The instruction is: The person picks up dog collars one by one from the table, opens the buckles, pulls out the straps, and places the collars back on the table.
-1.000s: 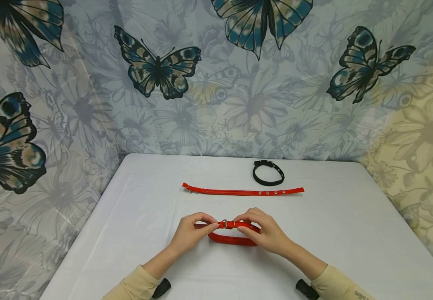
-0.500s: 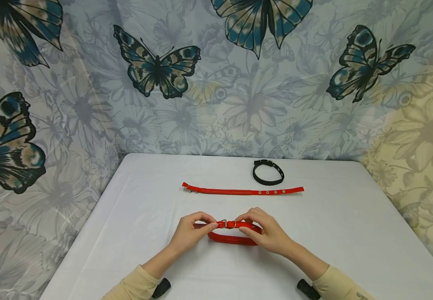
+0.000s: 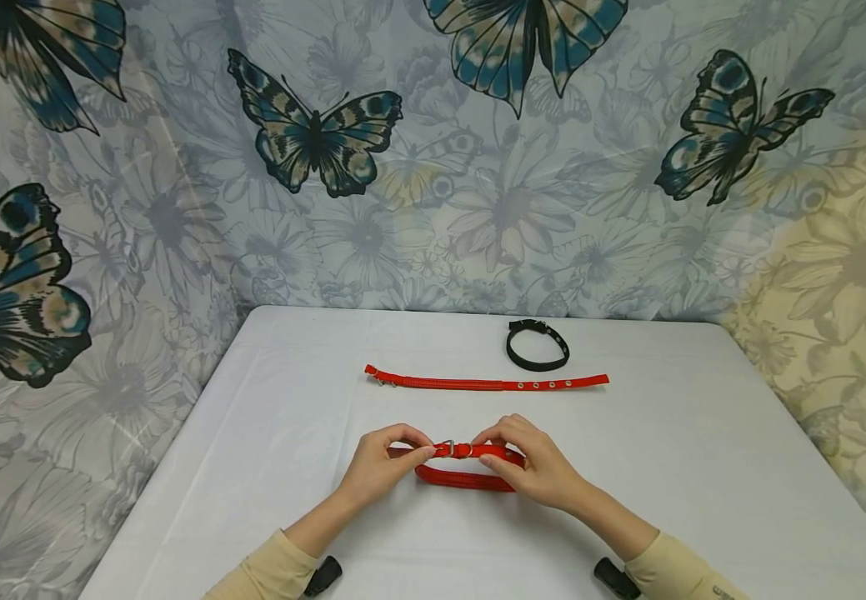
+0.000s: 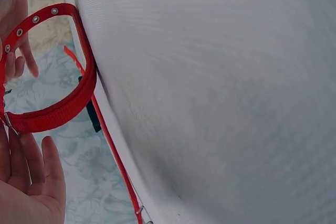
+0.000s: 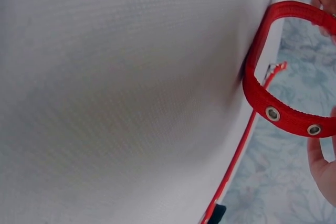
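A red collar [image 3: 465, 479] with metal eyelets is bent into a loop, and both hands hold it near the table's front middle. My left hand [image 3: 376, 467] pinches the strap just left of the metal buckle [image 3: 448, 448]. On the buckle's other side, my right hand [image 3: 533, 467] grips the strap between thumb and fingers. From the left wrist, the collar [image 4: 63, 114] shows its lower band against the white tabletop and several eyelets along the upper strap. Two eyelets show on the collar [image 5: 257, 45] in the right wrist view. Fingers partly cover the strap.
Behind the hands, a second red collar [image 3: 478, 384] lies stretched out flat across the white table [image 3: 290, 375]. Farther back sits a black collar [image 3: 538, 367] fastened into a ring. A butterfly-patterned cloth [image 3: 372, 250] hangs behind the table.
My right hand has shifted very slightly to the right along the strap. The left hand and the collars on the table look the same.
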Action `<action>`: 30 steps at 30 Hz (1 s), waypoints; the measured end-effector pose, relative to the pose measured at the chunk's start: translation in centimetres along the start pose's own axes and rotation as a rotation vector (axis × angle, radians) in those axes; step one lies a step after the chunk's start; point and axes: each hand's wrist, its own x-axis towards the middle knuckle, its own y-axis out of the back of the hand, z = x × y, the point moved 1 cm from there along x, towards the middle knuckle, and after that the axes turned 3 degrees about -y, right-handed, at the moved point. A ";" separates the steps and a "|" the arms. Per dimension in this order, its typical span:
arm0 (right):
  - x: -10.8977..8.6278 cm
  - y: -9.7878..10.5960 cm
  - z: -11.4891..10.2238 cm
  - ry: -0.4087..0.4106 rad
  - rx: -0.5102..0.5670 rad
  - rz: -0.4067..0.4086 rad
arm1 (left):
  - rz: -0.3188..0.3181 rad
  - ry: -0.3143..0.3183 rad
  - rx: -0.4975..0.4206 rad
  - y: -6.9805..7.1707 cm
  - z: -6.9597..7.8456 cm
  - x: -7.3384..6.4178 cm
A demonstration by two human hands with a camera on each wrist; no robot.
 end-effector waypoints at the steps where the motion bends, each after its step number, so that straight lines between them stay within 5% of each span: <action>1: 0.0 0.0 -0.1 -0.004 0.001 0.003 | -0.001 0.001 -0.002 0.0 0.0 0.0; 22: 0.6 -0.3 -0.3 0.008 0.028 0.034 | -0.018 -0.002 -0.018 -0.1 0.3 0.0; 30: -0.2 -1.2 2.8 0.010 -0.006 0.036 | -0.008 0.005 -0.002 -0.1 0.1 0.0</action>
